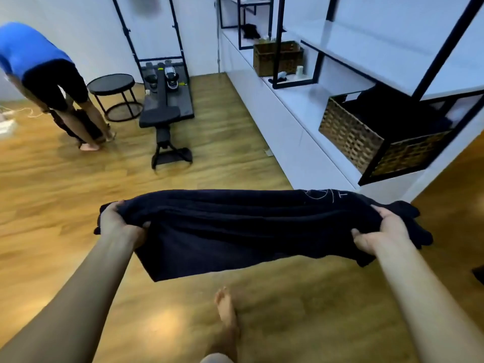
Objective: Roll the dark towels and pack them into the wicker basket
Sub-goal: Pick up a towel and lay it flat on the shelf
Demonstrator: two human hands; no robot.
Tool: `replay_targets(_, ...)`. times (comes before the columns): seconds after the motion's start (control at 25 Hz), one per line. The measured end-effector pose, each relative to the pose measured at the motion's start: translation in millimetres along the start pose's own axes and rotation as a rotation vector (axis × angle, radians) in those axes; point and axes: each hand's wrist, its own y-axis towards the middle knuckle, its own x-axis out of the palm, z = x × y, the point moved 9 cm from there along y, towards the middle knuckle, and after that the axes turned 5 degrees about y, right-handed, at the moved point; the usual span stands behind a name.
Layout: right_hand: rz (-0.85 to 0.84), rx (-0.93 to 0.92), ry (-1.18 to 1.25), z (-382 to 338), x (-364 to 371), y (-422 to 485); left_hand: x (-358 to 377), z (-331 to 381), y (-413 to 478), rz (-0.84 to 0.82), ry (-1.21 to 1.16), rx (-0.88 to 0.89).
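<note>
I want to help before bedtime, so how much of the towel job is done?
Done: the wicker basket on the white shelf looks dark inside, maybe towels already, though it is hard to tell. In hand: the left hand and right hand grip the ends of one dark towel, stretched in the air, bunched but not rolled tight. Left: finish rolling it and pack it into the basket.

Matt cloth towel point(235, 226), woven wicker basket point(351, 134)

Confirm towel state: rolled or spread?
Partly rolled, not finished. The dark towel is bunched into a long roll between the left hand and right hand, with a flat flap hanging loose below.
</note>
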Motion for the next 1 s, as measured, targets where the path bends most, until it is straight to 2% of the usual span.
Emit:
replay_targets(0.08, -0.002, -0.024, -0.012, 2.8, 44.4, 32.5, 60.3, 8.3, 41.7, 0.044, 0.024, -0.016)
replay_targets(0.32, 0.128, -0.004, 0.119, 16.9, 168.9, 111.0, 257.4, 29.0, 135.7, -0.008, 0.104, -0.101)
replay_targets(0.48, 0.117, -0.041, 0.195, 7.4, 266.1, 158.2, 398.8, 49.3, 196.2, -0.038, 0.212, -0.096)
replay_targets(0.56, 0.104, -0.062, 0.238, 1.4, 315.2, 187.1, 477.3, 50.6, 220.5, -0.105, 0.245, -0.084)
replay_targets(0.68, 0.062, -0.062, 0.250, -4.5, 399.2, 253.5, 592.7, 33.7, 250.0, -0.195, 0.317, -0.073)
replay_targets(0.8, 0.093, -0.039, 0.277, -2.0, 474.0, 318.3, 692.7, 6.1, 277.7, -0.222, 0.435, -0.072)
replay_targets(1.0, 0.105, -0.098, 0.396, -22.2, 596.5, 374.1, 842.1, -28.5, 313.2, -0.311, 0.559, -0.097)
